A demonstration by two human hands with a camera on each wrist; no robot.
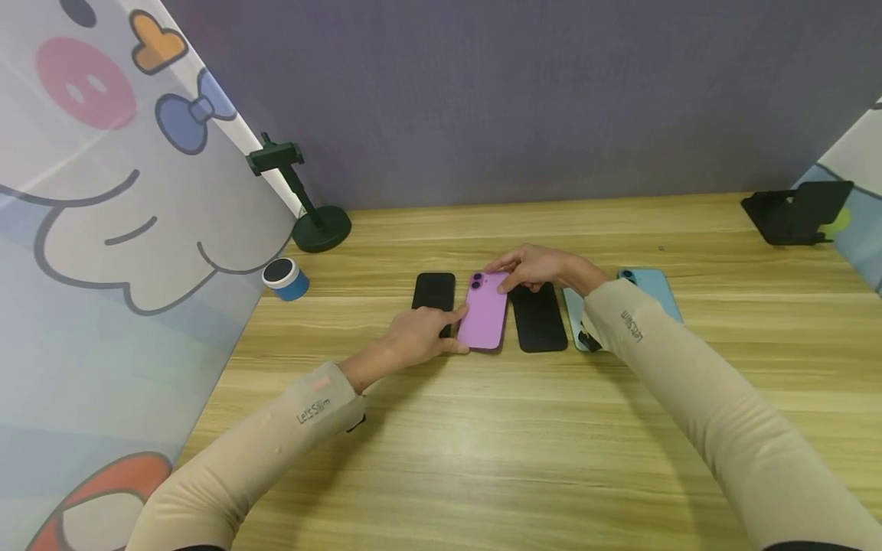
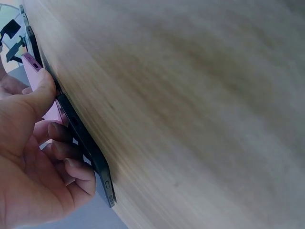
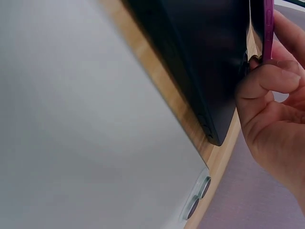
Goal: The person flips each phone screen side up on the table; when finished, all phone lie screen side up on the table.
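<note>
Head view: pink phone lay back up on the worktop side, between left black phone and right black phone; whether it touched the worktop, unclear. Left hand pinched its near-left corner, right hand its far-right edge, opposed holds that probably steadied it. Left wrist view: port end beside the thumb, other fingers loosely curled. Right wrist view: side buttons, plus pale phone's twin lenses, sleeve-hidden from the head.
</note>
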